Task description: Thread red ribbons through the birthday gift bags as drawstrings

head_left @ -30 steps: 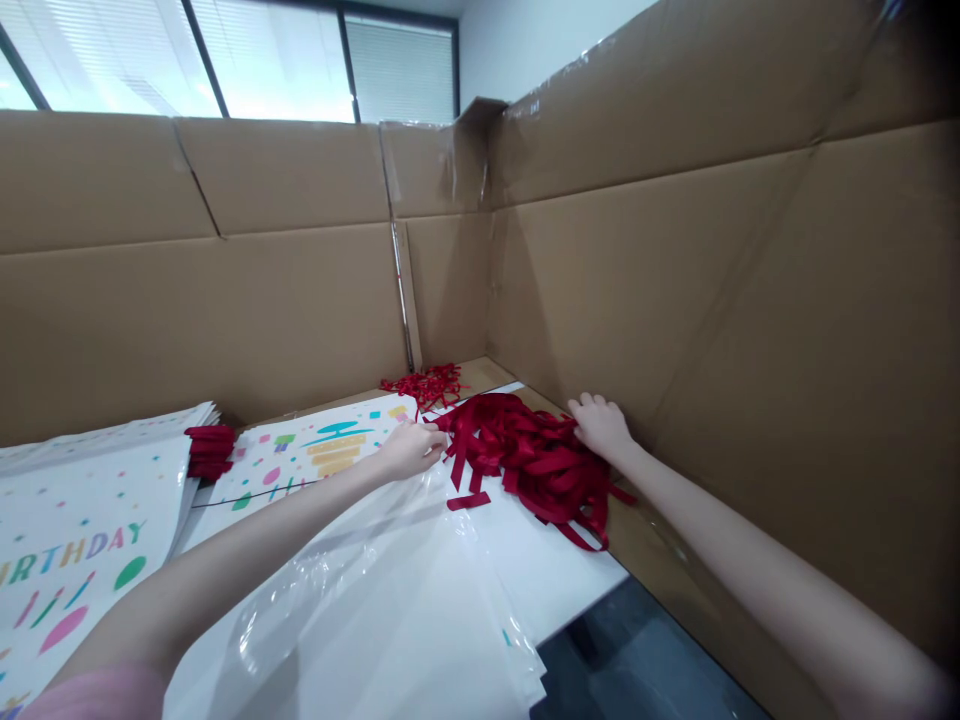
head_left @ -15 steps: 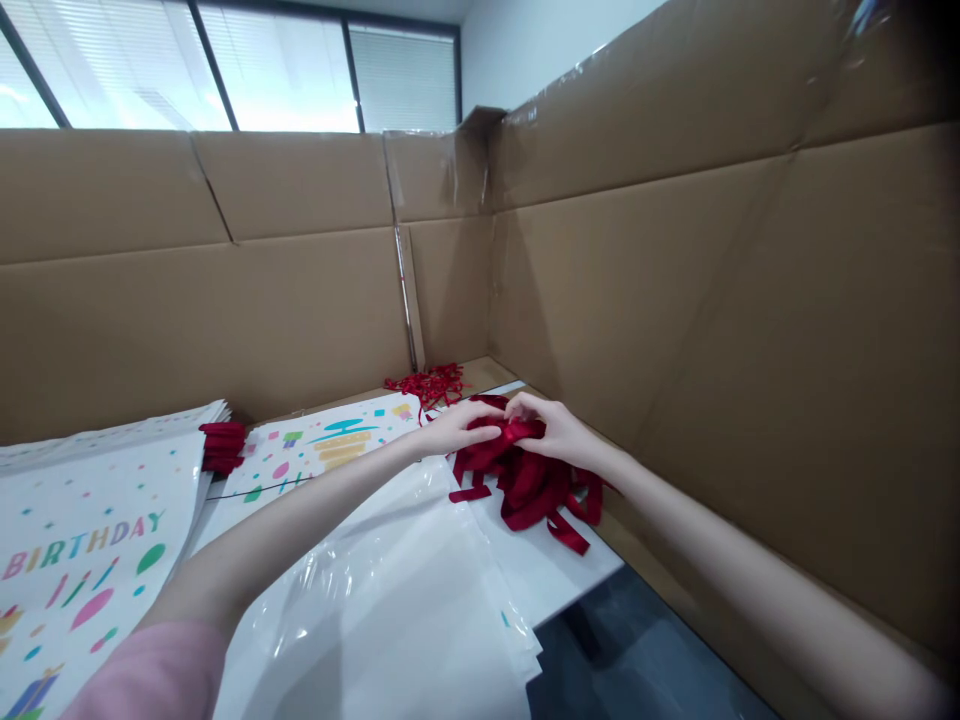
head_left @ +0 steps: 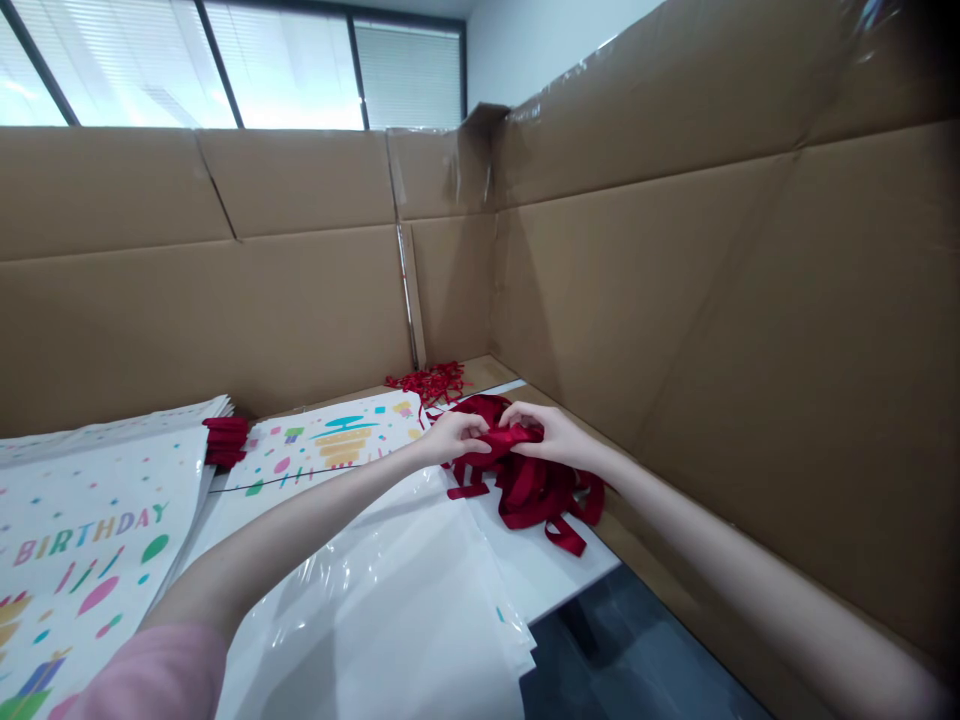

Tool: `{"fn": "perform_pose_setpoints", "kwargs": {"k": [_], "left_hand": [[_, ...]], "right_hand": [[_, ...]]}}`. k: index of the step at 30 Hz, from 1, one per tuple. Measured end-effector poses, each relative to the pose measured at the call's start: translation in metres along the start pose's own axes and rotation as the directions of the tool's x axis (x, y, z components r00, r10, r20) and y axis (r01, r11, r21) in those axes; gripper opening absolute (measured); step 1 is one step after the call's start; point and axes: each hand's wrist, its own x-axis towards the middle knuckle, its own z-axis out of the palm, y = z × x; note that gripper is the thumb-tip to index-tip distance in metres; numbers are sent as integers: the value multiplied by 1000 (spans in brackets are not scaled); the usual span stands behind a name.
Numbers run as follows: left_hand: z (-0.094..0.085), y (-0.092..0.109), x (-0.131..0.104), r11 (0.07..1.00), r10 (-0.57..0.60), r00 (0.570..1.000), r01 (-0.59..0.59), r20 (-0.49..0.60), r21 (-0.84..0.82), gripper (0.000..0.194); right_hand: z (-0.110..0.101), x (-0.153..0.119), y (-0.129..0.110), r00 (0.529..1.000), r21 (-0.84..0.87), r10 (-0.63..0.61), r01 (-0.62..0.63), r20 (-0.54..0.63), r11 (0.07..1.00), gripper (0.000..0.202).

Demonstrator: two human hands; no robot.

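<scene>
A tangled heap of dark red ribbon lies on the right end of the white table, some loops hanging toward its edge. My left hand pinches a piece of the ribbon at the heap's upper left. Facing it, my right hand has its thumb and fingers closed on the ribbon too, with a stretch of red between both hands. The exact fingertip contact is partly hidden by the folds. White sheets in clear plastic lie below my left forearm.
Printed birthday bags or sheets are stacked at left, beside a folded red ribbon bundle. Thin red cords lie at the back. Cardboard walls stand behind and to the right. The table edge drops off at front right.
My left hand has shifted slightly down and now pinches the ribbon, its fingers more curled. A piece of ribbon has come up between the hands. My right hand has barely moved.
</scene>
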Motion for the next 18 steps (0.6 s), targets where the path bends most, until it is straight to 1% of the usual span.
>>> {"fn": "perform_pose_setpoints", "kwargs": {"k": [2, 5, 7, 9, 13, 15, 18], "left_hand": [[-3, 1, -2, 999, -2, 1000, 3, -29, 48, 16], [-5, 0, -5, 999, -13, 999, 15, -45, 45, 17], [-6, -1, -6, 998, -30, 998, 32, -51, 45, 17], [-7, -2, -7, 996, -33, 998, 38, -55, 85, 15], [-11, 0, -6, 973, 27, 998, -12, -61, 229, 12], [-13, 2, -6, 958, 61, 994, -35, -86, 284, 11], [-15, 5, -7, 962, 71, 990, -35, -122, 271, 10]], "right_hand": [[0, 0, 4, 999, -13, 11, -11, 39, 1000, 26], [0, 0, 9, 995, -22, 28, -26, 94, 999, 31], [0, 0, 10, 993, -17, 36, -34, 110, 999, 34], [0, 1, 10, 992, -13, 43, -41, 117, 999, 36], [1, 2, 6, 993, -32, 40, -36, 111, 999, 36], [2, 2, 4, 995, -44, 38, -34, 90, 998, 37], [3, 3, 2, 998, -59, 46, -43, 44, 997, 36]]}}
